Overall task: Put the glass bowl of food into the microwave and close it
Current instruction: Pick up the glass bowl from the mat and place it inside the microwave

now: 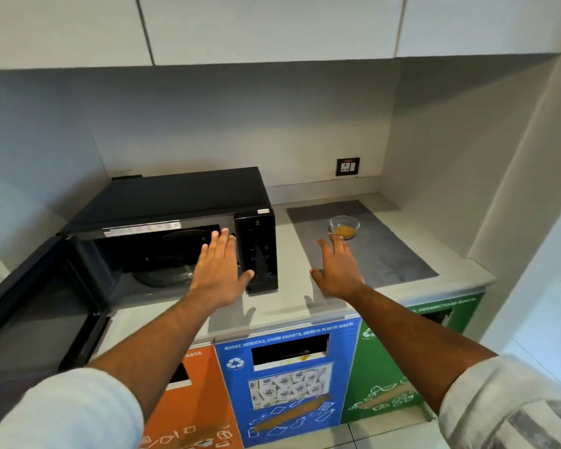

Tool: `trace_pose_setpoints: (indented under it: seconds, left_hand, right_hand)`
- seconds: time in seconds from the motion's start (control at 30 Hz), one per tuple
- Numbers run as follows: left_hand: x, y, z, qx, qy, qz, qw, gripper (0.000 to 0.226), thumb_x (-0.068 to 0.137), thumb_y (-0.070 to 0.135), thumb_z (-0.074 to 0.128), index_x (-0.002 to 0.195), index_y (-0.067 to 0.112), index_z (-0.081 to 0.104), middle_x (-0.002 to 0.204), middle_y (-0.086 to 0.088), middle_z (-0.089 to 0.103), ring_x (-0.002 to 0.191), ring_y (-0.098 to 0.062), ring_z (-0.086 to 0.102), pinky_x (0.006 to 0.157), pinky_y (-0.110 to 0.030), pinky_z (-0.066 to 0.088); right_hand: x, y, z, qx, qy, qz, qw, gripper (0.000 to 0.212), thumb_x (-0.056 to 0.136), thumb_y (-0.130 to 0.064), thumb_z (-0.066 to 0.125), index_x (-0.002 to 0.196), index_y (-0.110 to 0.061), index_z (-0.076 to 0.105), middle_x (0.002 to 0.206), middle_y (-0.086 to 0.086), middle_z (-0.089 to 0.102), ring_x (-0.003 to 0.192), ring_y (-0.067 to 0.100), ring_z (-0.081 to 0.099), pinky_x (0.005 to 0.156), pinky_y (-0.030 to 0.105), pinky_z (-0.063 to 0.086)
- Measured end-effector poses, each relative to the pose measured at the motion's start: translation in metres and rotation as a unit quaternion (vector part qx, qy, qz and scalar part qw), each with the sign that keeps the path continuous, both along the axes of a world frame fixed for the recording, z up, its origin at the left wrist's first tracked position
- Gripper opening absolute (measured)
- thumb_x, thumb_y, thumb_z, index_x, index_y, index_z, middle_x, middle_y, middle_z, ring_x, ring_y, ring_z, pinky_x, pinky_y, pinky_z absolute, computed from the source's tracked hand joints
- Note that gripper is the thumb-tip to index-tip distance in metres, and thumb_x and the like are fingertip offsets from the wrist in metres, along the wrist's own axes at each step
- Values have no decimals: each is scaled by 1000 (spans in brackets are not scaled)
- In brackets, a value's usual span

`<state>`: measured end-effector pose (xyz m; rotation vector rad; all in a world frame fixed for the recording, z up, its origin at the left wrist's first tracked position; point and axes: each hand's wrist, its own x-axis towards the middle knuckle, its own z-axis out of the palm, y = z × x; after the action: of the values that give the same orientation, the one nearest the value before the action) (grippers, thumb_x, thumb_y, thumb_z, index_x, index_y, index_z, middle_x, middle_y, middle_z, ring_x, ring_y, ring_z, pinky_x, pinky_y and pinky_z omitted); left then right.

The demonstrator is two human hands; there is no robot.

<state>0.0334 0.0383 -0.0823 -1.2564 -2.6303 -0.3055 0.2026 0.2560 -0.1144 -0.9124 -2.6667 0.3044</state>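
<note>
A small glass bowl [344, 226] with orange food in its bottom stands on a grey mat [379, 251] at the right of the counter. The black microwave [182, 202] sits on the left, its door [36, 306] swung wide open to the left, and the dark turntable [166, 273] shows inside. My left hand [219, 270] hovers flat with fingers spread in front of the microwave's opening, beside the control panel [258, 251]. My right hand [337, 268] is open above the mat's near left corner, fingertips a short way from the bowl, not touching it.
A wall socket [347, 166] sits on the back wall above the counter. White cabinets hang overhead. Below the counter's front edge are orange [195, 400], blue [285, 377] and green [392, 367] waste bin fronts. A wall closes the nook on the right.
</note>
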Motion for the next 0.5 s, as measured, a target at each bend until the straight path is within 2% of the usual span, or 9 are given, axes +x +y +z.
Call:
trace_pose_setpoints:
  seconds: [0.23, 0.5]
  left_hand:
    - [49, 108, -17, 26, -29, -118, 992, 87, 96, 52, 51, 162, 13, 9, 172, -3, -3, 158, -22, -9, 128, -42, 0]
    - [54, 226, -60, 44, -114, -95, 988, 86, 96, 54, 51, 162, 16, 9, 172, -1, -2, 158, -21, -8, 125, -37, -3]
  right_hand:
    - [33, 80, -26, -13, -16, -39, 999, 81, 92, -46, 66, 157, -15, 30, 168, 19, 24, 157, 41, 17, 126, 53, 26]
    - [45, 185, -53, -15, -43, -53, 998, 80, 92, -49, 63, 157, -14, 33, 168, 17, 25, 157, 38, 19, 127, 50, 25]
